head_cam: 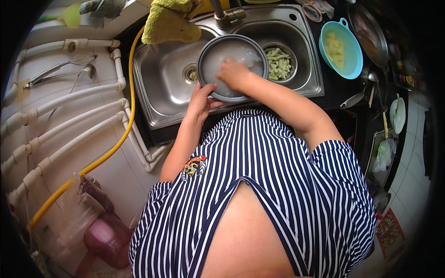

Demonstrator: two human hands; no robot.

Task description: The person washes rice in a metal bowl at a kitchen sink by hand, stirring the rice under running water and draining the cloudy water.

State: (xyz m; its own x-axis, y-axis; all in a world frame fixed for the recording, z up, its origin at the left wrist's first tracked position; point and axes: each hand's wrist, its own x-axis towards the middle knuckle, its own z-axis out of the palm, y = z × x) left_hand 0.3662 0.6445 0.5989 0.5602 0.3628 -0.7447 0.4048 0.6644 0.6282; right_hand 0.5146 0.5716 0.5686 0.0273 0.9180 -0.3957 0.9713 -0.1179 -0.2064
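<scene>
A round grey metal pot (212, 47) with cloudy whitish water rests over the middle divider of a stainless steel double sink (156, 73). My left hand (203, 99) grips its near left rim, thumb over the edge and fingers beneath. Inside the pot is my right hand (233, 73), its fingers in or at the cloudy water; whether they hold anything is hidden. Just right of the pot, a metal bowl (296, 66) of cut green beans (277, 63) sits in the right basin.
Behind the sink stands the faucet (224, 21), with a yellow towel (170, 24) to its left. A blue basin (358, 67) of pale cut pieces in water is on the right counter, near a pan lid (370, 34). A yellow hose (131, 87) and white pipes (80, 91) run along the left.
</scene>
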